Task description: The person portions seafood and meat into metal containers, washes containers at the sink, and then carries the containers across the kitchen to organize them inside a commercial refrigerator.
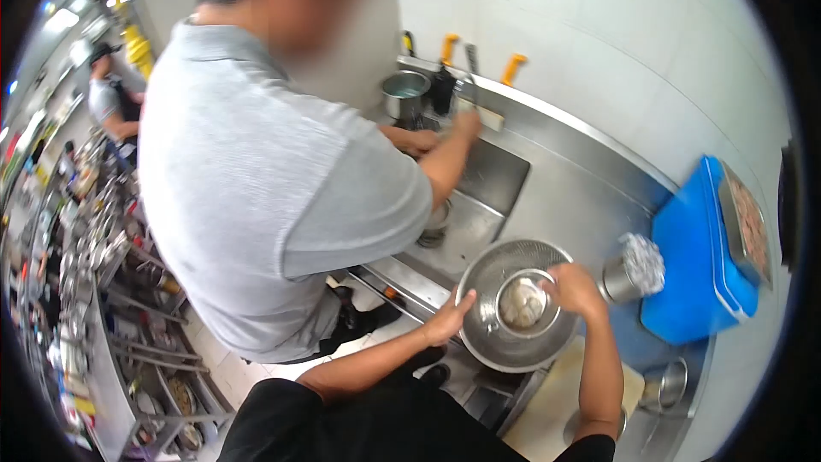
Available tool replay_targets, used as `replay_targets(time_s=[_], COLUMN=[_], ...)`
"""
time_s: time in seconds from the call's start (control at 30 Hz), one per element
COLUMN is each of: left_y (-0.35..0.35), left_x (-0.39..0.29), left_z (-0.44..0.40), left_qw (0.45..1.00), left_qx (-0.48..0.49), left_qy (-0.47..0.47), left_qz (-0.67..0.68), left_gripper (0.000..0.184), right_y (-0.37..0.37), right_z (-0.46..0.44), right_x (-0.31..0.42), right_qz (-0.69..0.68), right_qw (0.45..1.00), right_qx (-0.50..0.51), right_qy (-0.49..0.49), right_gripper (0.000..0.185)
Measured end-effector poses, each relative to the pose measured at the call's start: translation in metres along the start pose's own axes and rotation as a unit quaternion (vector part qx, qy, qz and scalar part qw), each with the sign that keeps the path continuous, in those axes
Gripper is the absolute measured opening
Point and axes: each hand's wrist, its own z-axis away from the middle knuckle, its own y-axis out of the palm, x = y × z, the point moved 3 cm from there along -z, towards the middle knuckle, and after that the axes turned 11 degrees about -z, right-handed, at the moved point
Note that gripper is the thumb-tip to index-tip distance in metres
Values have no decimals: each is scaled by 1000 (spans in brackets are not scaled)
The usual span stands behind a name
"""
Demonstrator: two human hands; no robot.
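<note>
My left hand [448, 320] grips the left rim of a large perforated metal colander [479, 291], thumb over the edge. A small round metal bowl [503, 315] sits inside the colander, with pale, wet-looking food [522, 305] in it. My right hand [571, 289] is closed at the small bowl's right rim, its fingertips at the edge. The colander is over the front of the steel counter, right of the sink.
A co-worker in a grey shirt [248, 180] works at the sink [505, 173] on the left. Right stand a foil-topped metal container [621, 281] and a blue box [684, 248] with a tray [746, 221]. A cutting board [547, 411] lies in front.
</note>
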Motion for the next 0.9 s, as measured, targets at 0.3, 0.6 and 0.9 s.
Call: replay_targets(time_s=[0.3,0.6,0.9], left_y=[-31,-38,-73], left_x=[66,17,25], left_z=[21,82,142], left_qw=[997,995,995], left_qx=[-70,-21,25], left_qy=[-9,-47,-32], left_qz=[8,81,87], left_gripper=[88,78,63], right_y=[-29,-24,38], right_z=[16,91,98], right_x=[29,15,65], right_qz=[-275,-289,-333], right_qw=[953,944,937], right_qx=[-117,-133,-83], right_qy=[-54,-82,-67], right_gripper=[13,20,34])
